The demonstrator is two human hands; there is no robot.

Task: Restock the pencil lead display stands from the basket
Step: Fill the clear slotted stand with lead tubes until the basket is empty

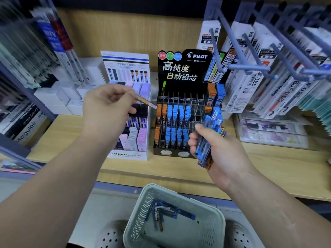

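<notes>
Pilot stand (180, 72): left hand (107, 108) pinches one lead case (146, 102) at its left edge; right hand (220, 151) grips blue cases (209, 133).

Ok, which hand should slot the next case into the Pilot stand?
Left. The left hand pinches a single case, its tip by the orange cases in the Pilot stand; the right hand grips a bundle of blue cases.

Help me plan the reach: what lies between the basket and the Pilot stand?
In the head view, bare wooden shelf lies between basket and Pilot stand; the right hand, gripping lead cases, hangs beside.
</notes>
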